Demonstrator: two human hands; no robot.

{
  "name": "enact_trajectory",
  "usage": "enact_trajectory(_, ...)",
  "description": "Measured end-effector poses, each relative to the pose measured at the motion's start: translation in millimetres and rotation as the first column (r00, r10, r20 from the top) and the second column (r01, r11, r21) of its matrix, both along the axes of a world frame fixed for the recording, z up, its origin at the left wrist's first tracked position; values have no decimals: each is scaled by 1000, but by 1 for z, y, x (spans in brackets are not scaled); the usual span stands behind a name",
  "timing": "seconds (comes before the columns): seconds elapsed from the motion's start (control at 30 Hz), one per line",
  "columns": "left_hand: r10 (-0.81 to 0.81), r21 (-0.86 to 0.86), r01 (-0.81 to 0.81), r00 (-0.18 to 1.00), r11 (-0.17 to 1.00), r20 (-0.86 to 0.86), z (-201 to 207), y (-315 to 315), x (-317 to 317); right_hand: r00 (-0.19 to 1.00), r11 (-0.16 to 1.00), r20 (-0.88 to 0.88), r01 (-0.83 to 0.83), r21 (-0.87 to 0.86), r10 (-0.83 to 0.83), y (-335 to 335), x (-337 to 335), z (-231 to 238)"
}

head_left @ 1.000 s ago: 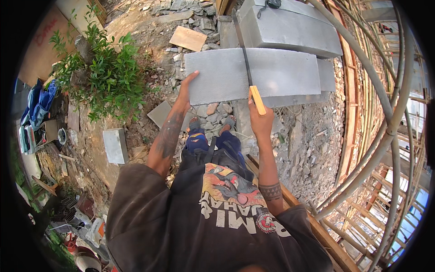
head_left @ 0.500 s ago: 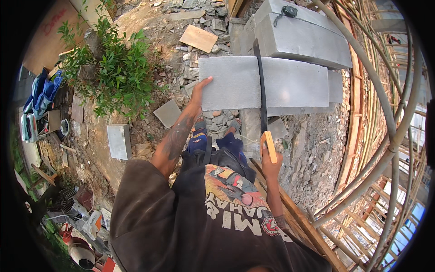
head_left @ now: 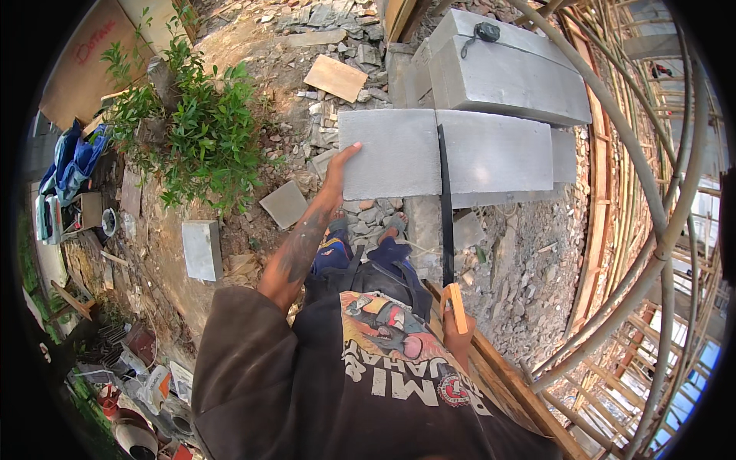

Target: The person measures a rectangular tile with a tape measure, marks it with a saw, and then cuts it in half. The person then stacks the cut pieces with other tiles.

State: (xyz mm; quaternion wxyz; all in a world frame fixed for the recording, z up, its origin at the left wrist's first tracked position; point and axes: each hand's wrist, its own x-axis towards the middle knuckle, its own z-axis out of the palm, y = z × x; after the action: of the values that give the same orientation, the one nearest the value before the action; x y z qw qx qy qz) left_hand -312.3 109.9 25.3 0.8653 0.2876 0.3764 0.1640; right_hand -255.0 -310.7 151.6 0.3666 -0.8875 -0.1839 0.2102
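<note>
A light grey concrete block lies flat in front of me, its left part (head_left: 391,157) and right part (head_left: 498,153) divided by the line where a handsaw (head_left: 447,230) sits. How deep the blade goes is hidden. My right hand (head_left: 458,336) is closed around the saw's pale wooden handle, low by my shirt. At the block's left end, my left hand (head_left: 341,165) grips the edge, thumb on top; its other fingers are mostly hidden. Another grey block (head_left: 565,153) shows beneath the right part.
Behind are larger stacked blocks (head_left: 506,73) with a black tape measure (head_left: 486,31) on top. Rubble surrounds my feet. A small block (head_left: 202,251) and a leafy shrub (head_left: 207,130) are at left. Bent poles (head_left: 652,261) and a long timber (head_left: 521,391) stand close on my right.
My right hand has drawn the saw back toward me, so its tip now lies within the block's far edge. My left hand keeps its hold on the block's end.
</note>
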Motion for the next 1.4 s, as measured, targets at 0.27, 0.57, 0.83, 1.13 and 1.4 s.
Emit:
enact_trajectory(0.27, -1, 15, 2, 998, 1000, -63, 8, -1, 0, 993, 991, -109, 56, 120, -43, 112, 51, -20)
enact_trajectory(0.57, 21, 45, -18, 997, 999, -78, 18, 6, 7, 999, 999, 45, -6, 36, 5, 45, 20, -25)
enact_trajectory(0.83, 44, 0, -44, 998, 999, -47, 11, 3, 3, 994, 992, 111, 0, 125, -14, 4, -11, -7)
enact_trajectory(1.13, 29, -12, -29, 999, 1000, -40, 7, 3, 4, 998, 993, 20, 53, 104, -55, 119, 42, -15)
enact_trajectory(1.4, 36, 3, -36, 998, 999, -54, 16, 3, 7, 998, 994, -40, 50, 102, -47, 70, 31, -20)
